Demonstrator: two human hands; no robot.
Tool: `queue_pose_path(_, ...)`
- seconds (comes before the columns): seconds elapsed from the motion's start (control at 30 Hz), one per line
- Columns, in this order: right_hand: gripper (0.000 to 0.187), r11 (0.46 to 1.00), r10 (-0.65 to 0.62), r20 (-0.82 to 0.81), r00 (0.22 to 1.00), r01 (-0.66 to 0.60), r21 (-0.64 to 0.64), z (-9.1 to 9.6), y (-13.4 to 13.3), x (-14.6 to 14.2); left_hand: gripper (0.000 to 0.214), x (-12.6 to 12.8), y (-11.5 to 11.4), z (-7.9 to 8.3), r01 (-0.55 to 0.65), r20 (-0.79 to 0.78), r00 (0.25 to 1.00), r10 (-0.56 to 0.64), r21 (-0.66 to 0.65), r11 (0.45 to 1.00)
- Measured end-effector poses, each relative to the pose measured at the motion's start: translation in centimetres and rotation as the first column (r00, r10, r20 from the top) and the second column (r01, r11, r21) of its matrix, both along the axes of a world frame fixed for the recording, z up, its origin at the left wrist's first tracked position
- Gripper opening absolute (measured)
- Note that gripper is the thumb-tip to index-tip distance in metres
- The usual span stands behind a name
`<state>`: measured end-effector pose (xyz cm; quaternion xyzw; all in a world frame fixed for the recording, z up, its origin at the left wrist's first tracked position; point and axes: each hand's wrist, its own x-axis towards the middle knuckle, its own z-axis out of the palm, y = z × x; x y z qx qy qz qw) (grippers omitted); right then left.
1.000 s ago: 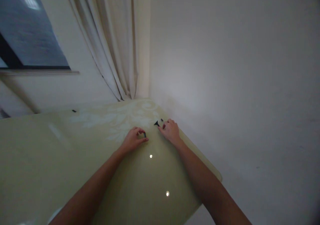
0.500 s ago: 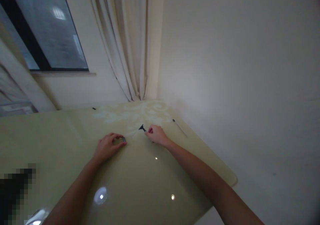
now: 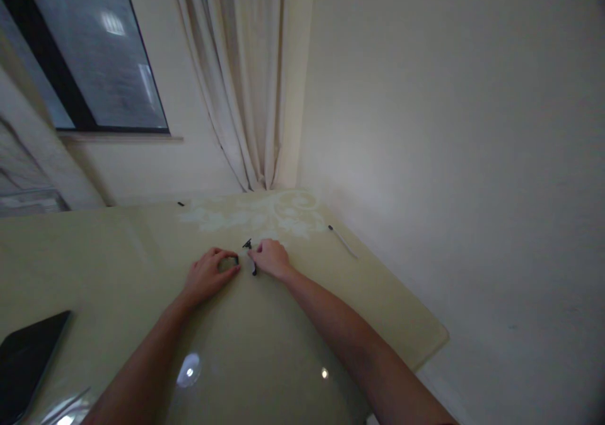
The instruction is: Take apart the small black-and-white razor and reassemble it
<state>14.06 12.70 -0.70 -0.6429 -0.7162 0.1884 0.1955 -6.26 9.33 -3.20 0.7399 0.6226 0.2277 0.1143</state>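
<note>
My right hand (image 3: 270,258) is closed in a pinch around the handle of a razor (image 3: 254,268). The razor's dark, T-shaped head points up and away, just left of my fingers, and the handle's lower end shows beneath them. Close by on the left, my left hand (image 3: 211,273) grips a small dark piece (image 3: 237,260) between thumb and fingers. This piece looks like a razor cartridge, but it is too small to be certain. The razor and the piece are a short gap apart, above the glossy table (image 3: 265,362).
A thin white stick with a dark tip (image 3: 343,242) lies near the table's right edge. A small black piece (image 3: 181,204) is at the back edge. At the lower left rests a dark flat tablet-like device (image 3: 33,362). A curtain (image 3: 246,84) hangs behind the table.
My right hand has moved left with the razor, closer to my left hand. The razor has turned, so its lower handle end now shows. My left hand has stayed nearly in place.
</note>
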Motion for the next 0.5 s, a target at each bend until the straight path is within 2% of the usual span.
queue_pose_path(0.1,0.038,0.996,-0.038,0.021,0.999,0.037,0.085,0.9,0.3,4.1,0.051,-0.9,0.4,-0.2,0.009,0.094,0.996,-0.004,-0.048,0.999)
queue_pose_path(0.23,0.023,0.944,-0.234,0.201,0.951,0.172,0.283,2.5,0.6,14.0,0.053,-1.8,1.1,-0.5,0.042,0.19,0.981,-0.029,-0.069,0.997)
queue_pose_path(0.3,0.026,0.903,-0.356,0.278,0.892,0.252,0.348,2.9,0.5,19.0,0.052,-1.9,1.4,-0.7,0.048,0.213,0.976,-0.033,-0.066,0.997)
queue_pose_path(0.4,0.038,0.897,-0.431,0.31,0.847,0.366,0.247,2.6,0.2,23.5,0.051,-2.0,1.6,-0.7,0.061,0.235,0.971,-0.045,-0.06,0.996)
queue_pose_path(0.5,0.029,0.931,-0.355,0.283,0.891,0.364,0.02,1.6,0.1,24.6,0.052,-2.0,1.7,-0.6,0.077,0.241,0.969,-0.059,-0.067,0.995)
